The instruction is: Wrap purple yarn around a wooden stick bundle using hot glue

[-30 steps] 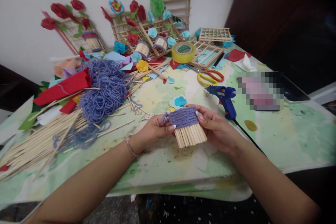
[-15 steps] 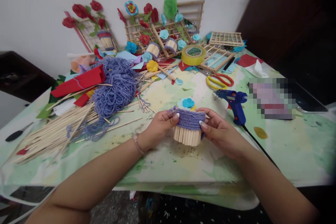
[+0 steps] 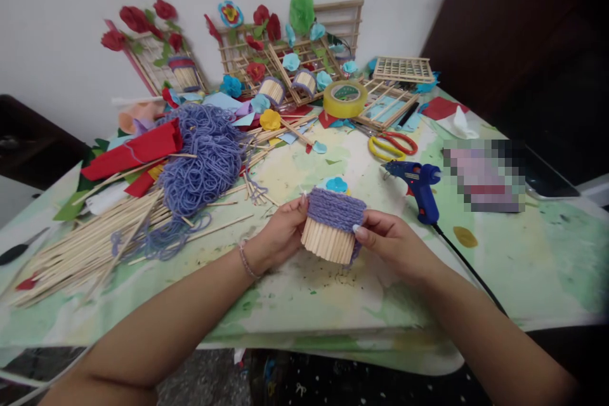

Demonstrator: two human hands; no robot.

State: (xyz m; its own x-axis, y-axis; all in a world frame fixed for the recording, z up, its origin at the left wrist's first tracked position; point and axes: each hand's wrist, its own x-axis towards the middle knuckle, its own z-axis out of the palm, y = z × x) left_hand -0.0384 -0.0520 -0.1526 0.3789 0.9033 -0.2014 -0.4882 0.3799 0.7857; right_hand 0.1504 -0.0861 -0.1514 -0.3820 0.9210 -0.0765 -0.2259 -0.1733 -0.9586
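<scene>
Wooden skewers [image 3: 85,247] lie piled loose on the far-left part of the bench [image 3: 523,260], with a red felt roll [image 3: 133,151] just behind them. A purple yarn heap [image 3: 202,155] sits right of that, partly over the skewers. The person's left hand [image 3: 278,238] is curled on the left side of the stick bundle [image 3: 328,228], fingertips pressing its yarn band. The bundle is short wooden sticks side by side, upper part wrapped in purple yarn, bare ends pointing near. It is held at near centre over the bench, between both hands. A blue paper flower [image 3: 336,184] lies on the bench just beyond it, and a yellow tape roll [image 3: 345,98] farther back. The right hand [image 3: 387,244] grips the bundle's right side, thumb on the front. Red-and-yellow scissors [image 3: 392,144] lie farther right, with a blue glue gun [image 3: 419,184] near them, cord running toward the near right.
</scene>
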